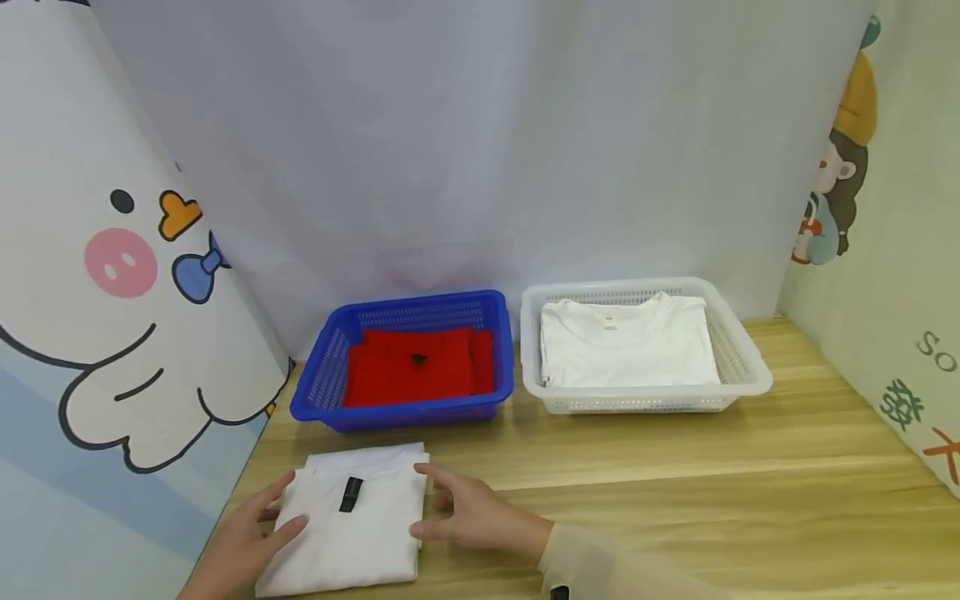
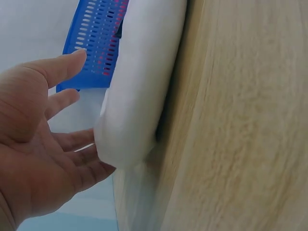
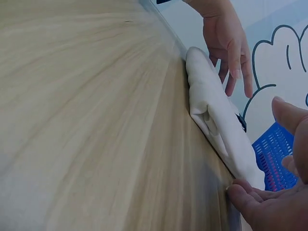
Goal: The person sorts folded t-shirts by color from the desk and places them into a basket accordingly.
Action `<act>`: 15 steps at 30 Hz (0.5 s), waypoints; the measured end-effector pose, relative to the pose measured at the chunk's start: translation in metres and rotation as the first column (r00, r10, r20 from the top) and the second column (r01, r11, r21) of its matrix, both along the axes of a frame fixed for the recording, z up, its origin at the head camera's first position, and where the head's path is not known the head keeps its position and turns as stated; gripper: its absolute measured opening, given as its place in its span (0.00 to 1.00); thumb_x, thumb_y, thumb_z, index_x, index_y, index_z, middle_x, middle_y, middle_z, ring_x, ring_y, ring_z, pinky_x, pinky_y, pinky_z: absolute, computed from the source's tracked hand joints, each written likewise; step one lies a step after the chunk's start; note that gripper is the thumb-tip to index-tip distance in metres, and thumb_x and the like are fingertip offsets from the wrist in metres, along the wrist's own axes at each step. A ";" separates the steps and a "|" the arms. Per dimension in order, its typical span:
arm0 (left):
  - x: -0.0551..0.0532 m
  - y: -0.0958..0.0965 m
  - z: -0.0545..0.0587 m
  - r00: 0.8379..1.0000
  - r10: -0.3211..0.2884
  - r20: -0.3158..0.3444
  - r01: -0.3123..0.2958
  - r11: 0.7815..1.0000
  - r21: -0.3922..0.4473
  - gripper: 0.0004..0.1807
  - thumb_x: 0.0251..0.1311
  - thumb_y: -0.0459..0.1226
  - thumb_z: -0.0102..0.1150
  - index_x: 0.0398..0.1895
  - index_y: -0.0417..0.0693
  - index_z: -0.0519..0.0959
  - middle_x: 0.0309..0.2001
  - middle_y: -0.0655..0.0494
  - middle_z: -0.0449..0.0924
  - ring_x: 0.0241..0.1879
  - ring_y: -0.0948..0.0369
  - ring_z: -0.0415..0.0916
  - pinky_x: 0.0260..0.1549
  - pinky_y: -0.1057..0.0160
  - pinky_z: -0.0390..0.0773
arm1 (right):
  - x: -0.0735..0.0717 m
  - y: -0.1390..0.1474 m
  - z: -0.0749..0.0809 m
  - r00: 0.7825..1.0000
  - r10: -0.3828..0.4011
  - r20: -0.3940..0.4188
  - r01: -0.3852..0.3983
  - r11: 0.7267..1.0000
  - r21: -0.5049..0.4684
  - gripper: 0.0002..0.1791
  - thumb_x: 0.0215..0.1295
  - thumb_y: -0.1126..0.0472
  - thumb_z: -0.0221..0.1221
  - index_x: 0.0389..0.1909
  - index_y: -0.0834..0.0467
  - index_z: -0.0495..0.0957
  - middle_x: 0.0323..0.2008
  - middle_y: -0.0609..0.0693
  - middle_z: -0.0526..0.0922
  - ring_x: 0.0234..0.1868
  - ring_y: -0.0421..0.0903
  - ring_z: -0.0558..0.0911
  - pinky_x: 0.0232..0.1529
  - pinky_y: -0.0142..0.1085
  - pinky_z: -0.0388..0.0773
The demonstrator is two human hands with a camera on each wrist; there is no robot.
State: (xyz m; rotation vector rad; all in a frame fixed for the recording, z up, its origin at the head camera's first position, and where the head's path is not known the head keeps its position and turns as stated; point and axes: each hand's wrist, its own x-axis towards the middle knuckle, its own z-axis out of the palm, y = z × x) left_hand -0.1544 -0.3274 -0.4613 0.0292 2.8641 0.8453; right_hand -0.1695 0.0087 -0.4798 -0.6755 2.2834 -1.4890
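Observation:
A folded white T-shirt [image 1: 367,537] with a black neck label lies at the front left of the wooden table. My left hand [image 1: 251,537] is at its left side, thumb over the cloth and fingers spread along the edge. In the left wrist view, the fingertips [image 2: 103,168] meet the rounded edge of the shirt. On the other side, my right hand [image 1: 476,512] has its thumb and index finger [image 1: 435,475] at the shirt's right edge. The right wrist view shows its lower fingers by the end of the folded cloth, the palm facing it.
Behind the shirt stands a blue basket [image 1: 423,410] holding folded red clothing [image 1: 408,375]. Right of it, a white basket [image 1: 637,402] holds a folded white T-shirt [image 1: 626,346]. A pale curtain [image 1: 465,150] hangs behind the table [image 1: 675,500], with printed cloth on both sides.

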 end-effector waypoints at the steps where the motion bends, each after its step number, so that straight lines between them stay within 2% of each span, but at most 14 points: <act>1: -0.001 0.000 -0.001 1.000 0.011 0.019 -0.012 1.000 0.008 0.47 0.59 0.59 0.59 0.74 0.44 0.56 0.66 0.28 0.60 0.51 0.41 0.75 0.42 0.50 0.80 | 0.000 -0.001 0.000 1.000 -0.011 0.023 0.012 1.000 -0.014 0.43 0.55 0.49 0.70 0.71 0.47 0.62 0.60 0.60 0.73 0.52 0.47 0.79 0.50 0.38 0.75; 7: -0.002 0.000 -0.003 0.992 0.068 0.109 -0.071 0.997 0.033 0.49 0.58 0.60 0.58 0.75 0.44 0.54 0.66 0.26 0.58 0.52 0.40 0.74 0.44 0.48 0.80 | -0.002 -0.006 0.001 0.991 -0.061 0.122 0.071 0.994 -0.086 0.41 0.54 0.55 0.71 0.70 0.46 0.64 0.61 0.62 0.72 0.52 0.51 0.79 0.46 0.37 0.78; 11: -0.002 0.001 -0.004 0.990 0.059 0.126 -0.065 0.997 0.043 0.49 0.59 0.60 0.57 0.74 0.43 0.54 0.65 0.25 0.59 0.53 0.38 0.73 0.47 0.45 0.78 | -0.004 -0.009 0.000 0.987 -0.057 0.151 0.076 0.989 -0.123 0.40 0.54 0.57 0.71 0.69 0.47 0.65 0.60 0.60 0.73 0.52 0.52 0.79 0.43 0.37 0.79; 15: -0.002 0.003 -0.005 0.988 0.049 0.149 -0.061 0.995 0.076 0.49 0.59 0.60 0.57 0.74 0.42 0.54 0.68 0.27 0.55 0.60 0.34 0.65 0.53 0.41 0.72 | -0.008 -0.012 -0.001 0.983 -0.035 0.180 0.063 0.986 -0.157 0.40 0.55 0.58 0.70 0.69 0.50 0.66 0.56 0.55 0.76 0.50 0.50 0.78 0.37 0.35 0.79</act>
